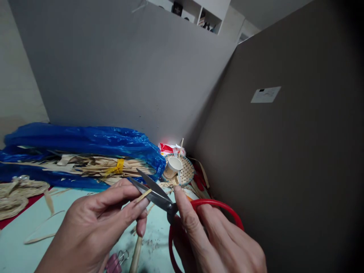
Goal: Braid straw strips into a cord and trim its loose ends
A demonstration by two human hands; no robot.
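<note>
Your right hand (pixel 210 240) grips the scissors (pixel 171 209), index finger reaching toward the pivot, seemingly for steadiness | your left hand (pixel 99 220) pinches the strip (pixel 144 195) in its fingers, apparently steadying its tip at the parted blades (pixel 159 200), above the table (pixel 17 246) | beyond, a yellow tie (pixel 120 165) gathers the bundle (pixel 93 167) on blue plastic (pixel 85 133).

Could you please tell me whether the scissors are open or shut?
Slightly open: the scissors in the right hand show a narrow gap between their two blades, whose tips stand apart.
</note>
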